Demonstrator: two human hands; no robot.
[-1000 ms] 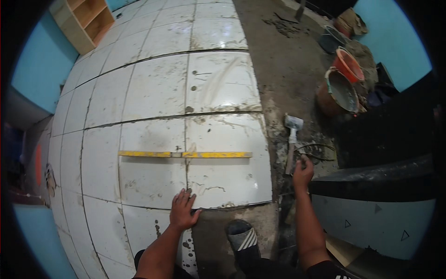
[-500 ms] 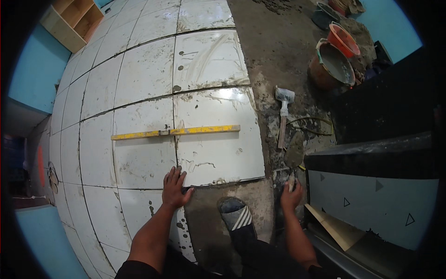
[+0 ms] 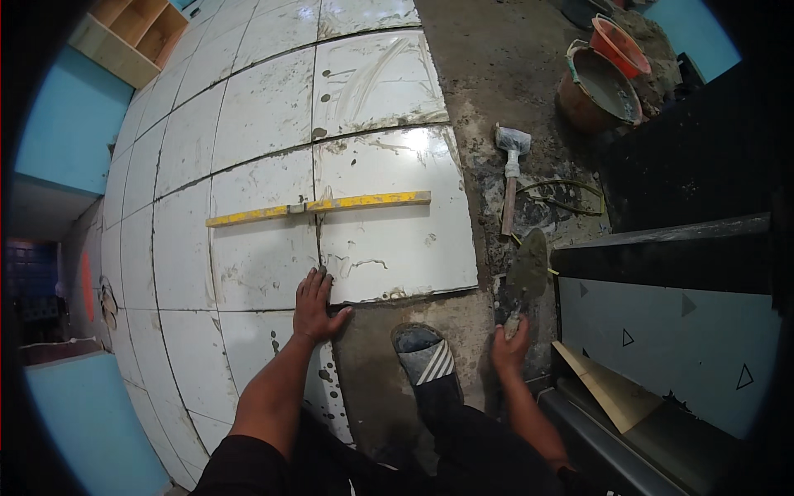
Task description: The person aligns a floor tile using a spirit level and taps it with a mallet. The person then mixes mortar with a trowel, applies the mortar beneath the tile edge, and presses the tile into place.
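Note:
My left hand [image 3: 313, 307] lies flat with fingers stretched on the white floor tiles [image 3: 397, 248], close to a joint between them. In my right hand [image 3: 511, 343] is the handle of a pointed trowel [image 3: 529, 263], its blade coated with grey mortar and directed away from me. Across two tiles beyond my left hand rests a yellow spirit level [image 3: 372, 201]. A mallet [image 3: 511, 165] with a whitish, wrapped-looking head lies on the rough ground past the trowel.
A bucket of grey mortar [image 3: 571, 112] and an orange bucket [image 3: 626, 70] stand at the far right. A patterned panel [image 3: 662, 331] and black furniture line the right side. My slippered foot [image 3: 426, 355] stands on bare mortar. A wooden shelf [image 3: 132, 33] is far left.
The trowel has come up from the ground with my right hand, its blade swung slightly. The whole view has shifted a little; my left hand stays on the tiles.

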